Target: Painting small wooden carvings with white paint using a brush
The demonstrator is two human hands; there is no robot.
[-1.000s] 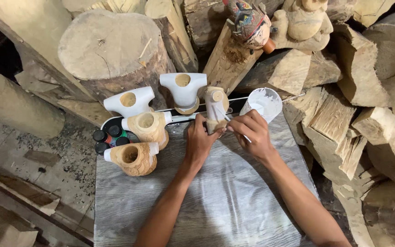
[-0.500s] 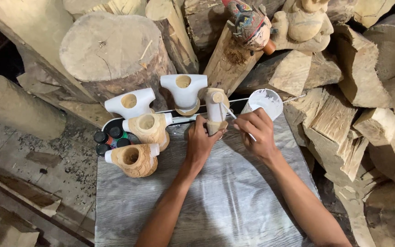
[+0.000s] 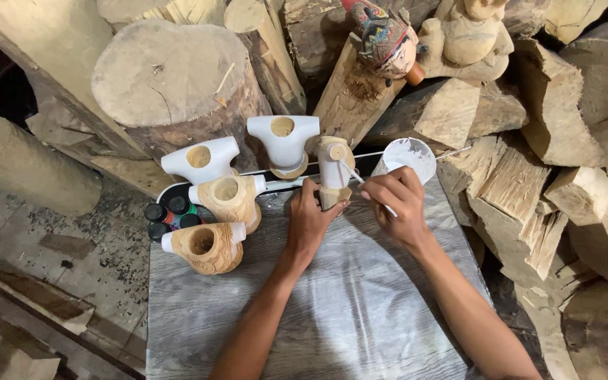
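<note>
My left hand (image 3: 311,214) grips the base of a small carved wooden piece (image 3: 333,169) that stands upright at the far edge of the grey board (image 3: 318,309); its upper part is painted white. My right hand (image 3: 397,204) holds a thin paintbrush (image 3: 360,181) whose tip touches the piece. Just behind my right hand stands a cup of white paint (image 3: 408,155).
Left of my hands lie several similar carved pieces, two painted white (image 3: 202,159) (image 3: 283,141) and two mostly bare wood (image 3: 228,200) (image 3: 205,246). Small dark paint bottles (image 3: 167,214) sit by them. Logs and split wood ring the board; a painted carved figure (image 3: 383,35) leans behind.
The brush hand has shifted slightly along the piece; the left hand keeps its grip in the same place.
</note>
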